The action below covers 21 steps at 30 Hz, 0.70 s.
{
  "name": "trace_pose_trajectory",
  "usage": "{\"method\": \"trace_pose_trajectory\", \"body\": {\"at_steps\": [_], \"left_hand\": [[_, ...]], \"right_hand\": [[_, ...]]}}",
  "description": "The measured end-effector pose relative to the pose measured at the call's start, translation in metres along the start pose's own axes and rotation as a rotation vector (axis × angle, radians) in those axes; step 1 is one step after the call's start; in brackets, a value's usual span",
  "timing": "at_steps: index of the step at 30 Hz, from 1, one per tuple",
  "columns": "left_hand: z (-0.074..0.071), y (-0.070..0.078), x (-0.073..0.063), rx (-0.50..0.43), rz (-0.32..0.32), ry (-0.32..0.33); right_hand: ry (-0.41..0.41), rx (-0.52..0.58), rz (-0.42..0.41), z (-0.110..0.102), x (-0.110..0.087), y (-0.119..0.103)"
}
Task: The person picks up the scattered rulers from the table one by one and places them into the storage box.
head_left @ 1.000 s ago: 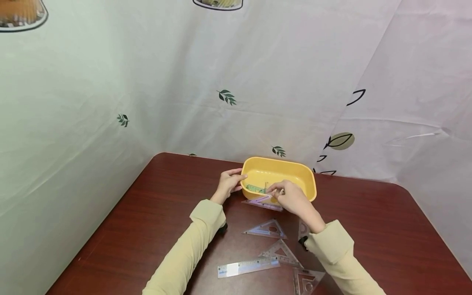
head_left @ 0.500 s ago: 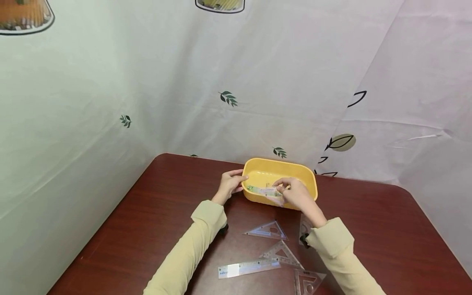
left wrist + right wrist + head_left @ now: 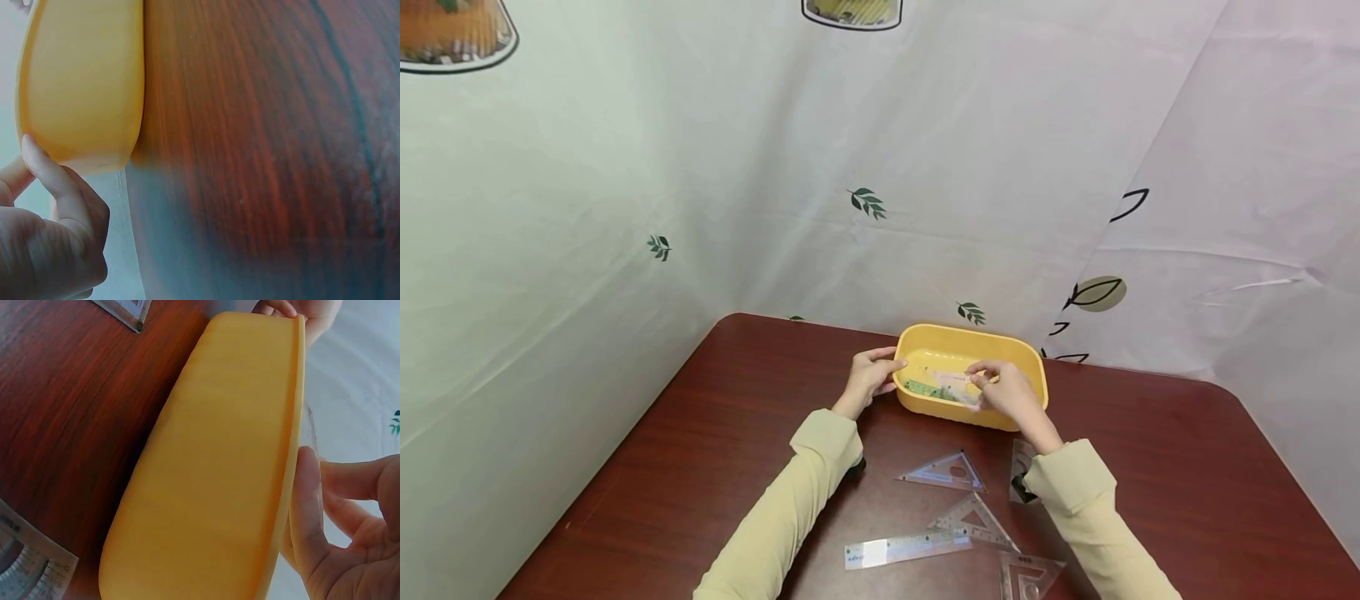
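A yellow plastic basin [image 3: 958, 340] stands near the back edge of the table. My left hand [image 3: 867, 379] grips its left end, thumb at the rim and fingers against the outside, as the left wrist view also shows [image 3: 53, 231]. Over the basin's front right side, my right hand [image 3: 1007, 392] pinches a clear, pinkish set square [image 3: 951, 379], which is inside the rim. In the right wrist view, a clear edge [image 3: 310, 434] shows between thumb and fingers behind the rim. A green ruler [image 3: 922, 389] lies at the basin's front left.
On the table in front of the basin lie a bluish set square [image 3: 943, 472], a clear set square [image 3: 973, 518], a clear ruler [image 3: 906, 548] and another set square [image 3: 1028, 577]. Another clear piece [image 3: 1021, 458] is partly under my right wrist. A patterned cloth wall [image 3: 775, 208] rises behind.
My right hand has brought the pinkish set square from in front of the basin, over the front rim and inside, shifting slightly right. My left hand keeps its grip on the basin.
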<state>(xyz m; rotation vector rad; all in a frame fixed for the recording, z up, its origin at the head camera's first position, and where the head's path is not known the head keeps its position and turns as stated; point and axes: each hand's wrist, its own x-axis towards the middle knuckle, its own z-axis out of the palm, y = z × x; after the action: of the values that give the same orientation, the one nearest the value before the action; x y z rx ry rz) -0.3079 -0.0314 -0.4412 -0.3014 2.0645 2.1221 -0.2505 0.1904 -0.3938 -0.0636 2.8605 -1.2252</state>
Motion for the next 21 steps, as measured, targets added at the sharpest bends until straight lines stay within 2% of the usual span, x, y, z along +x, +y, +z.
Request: {"method": "trace_pose_trajectory", "body": {"at_steps": [8, 21], "left_hand": [[0.000, 0.000, -0.001, 0.004, 0.000, 0.002], [0.000, 0.001, -0.003, 0.008, 0.000, 0.010]], "right_hand": [[0.000, 0.001, -0.016, 0.002, 0.012, 0.008], [-0.049, -0.059, 0.065, 0.018, 0.028, 0.029]]}}
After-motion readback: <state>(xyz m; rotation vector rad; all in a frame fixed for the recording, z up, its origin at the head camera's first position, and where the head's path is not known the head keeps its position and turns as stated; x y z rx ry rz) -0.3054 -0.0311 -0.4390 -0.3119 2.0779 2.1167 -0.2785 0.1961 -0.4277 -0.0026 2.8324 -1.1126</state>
